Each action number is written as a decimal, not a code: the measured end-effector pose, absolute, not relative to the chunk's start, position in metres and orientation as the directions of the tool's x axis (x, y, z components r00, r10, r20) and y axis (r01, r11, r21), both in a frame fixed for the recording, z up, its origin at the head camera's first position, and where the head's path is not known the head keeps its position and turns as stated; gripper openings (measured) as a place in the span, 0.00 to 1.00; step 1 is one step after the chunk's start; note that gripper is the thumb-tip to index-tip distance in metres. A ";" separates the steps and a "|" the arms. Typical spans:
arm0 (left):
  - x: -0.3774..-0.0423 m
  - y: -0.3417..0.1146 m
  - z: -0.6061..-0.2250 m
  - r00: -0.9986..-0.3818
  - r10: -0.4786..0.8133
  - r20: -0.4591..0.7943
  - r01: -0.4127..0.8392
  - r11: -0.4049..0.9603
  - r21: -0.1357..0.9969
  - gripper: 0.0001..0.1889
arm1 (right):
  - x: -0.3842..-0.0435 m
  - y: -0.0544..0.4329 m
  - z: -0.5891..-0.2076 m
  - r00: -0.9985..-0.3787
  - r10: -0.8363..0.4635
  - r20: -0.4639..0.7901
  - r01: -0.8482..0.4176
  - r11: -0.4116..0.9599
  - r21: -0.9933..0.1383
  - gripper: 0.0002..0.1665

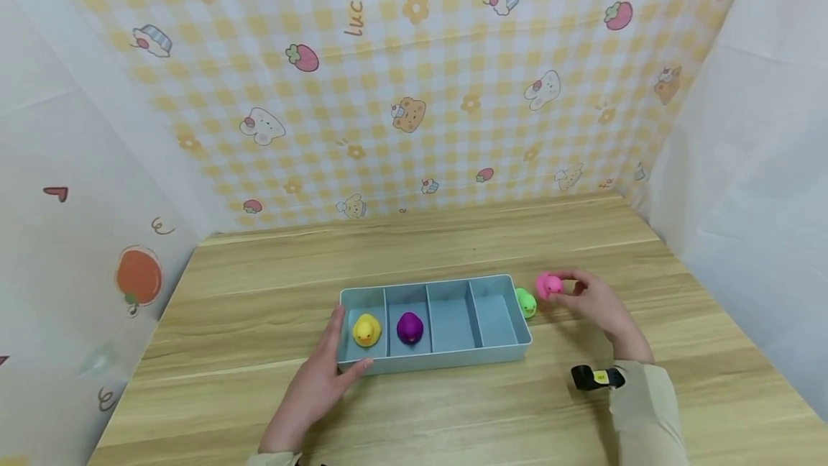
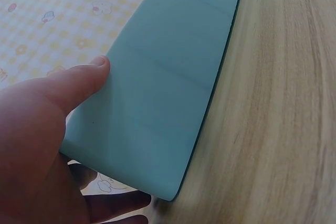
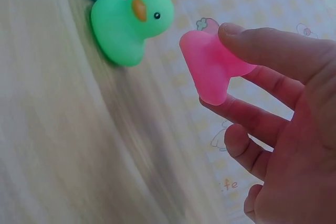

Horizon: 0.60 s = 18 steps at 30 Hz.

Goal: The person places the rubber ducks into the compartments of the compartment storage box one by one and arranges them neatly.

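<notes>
In the head view, a blue-grey box (image 1: 453,361) with several compartments lies across the table. A yellow rubber duck (image 1: 366,331) sits in its leftmost compartment and a purple rubber duck (image 1: 410,328) in the one beside it. My left hand (image 1: 318,380) rests on the box's near left corner, thumb along the front wall and fingers along the left end. Thumb and fingers of my right hand (image 1: 598,308) pinch a pink rubber duck (image 3: 207,64), held to the right of the box. Close to the box's right end stands a green rubber duck (image 3: 123,27).
The wooden table (image 1: 453,416) runs back to a yellow checked cloth (image 1: 388,78). White cloth (image 1: 744,164) hangs on both sides. A black wrist device (image 1: 596,377) sits at my right sleeve. The two right compartments of the box hold no ducks.
</notes>
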<state>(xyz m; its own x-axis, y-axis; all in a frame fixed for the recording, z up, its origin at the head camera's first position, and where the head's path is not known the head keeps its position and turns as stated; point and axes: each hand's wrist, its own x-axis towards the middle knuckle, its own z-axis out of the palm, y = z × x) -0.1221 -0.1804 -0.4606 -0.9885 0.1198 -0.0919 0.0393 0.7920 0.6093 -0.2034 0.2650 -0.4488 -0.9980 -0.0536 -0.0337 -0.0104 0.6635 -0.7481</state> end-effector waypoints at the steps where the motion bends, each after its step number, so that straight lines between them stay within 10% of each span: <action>1: -0.122 -0.180 -0.460 -0.989 0.117 -0.095 0.036 0.792 0.609 0.51 | -0.204 0.264 -0.448 -0.998 -0.053 -0.034 -0.010 0.661 -0.750 0.31; 18: -0.121 -0.180 -0.459 -0.988 0.117 -0.103 0.029 0.788 0.615 0.51 | -0.204 0.239 -0.426 -0.997 -0.082 0.014 -0.064 0.651 -0.757 0.29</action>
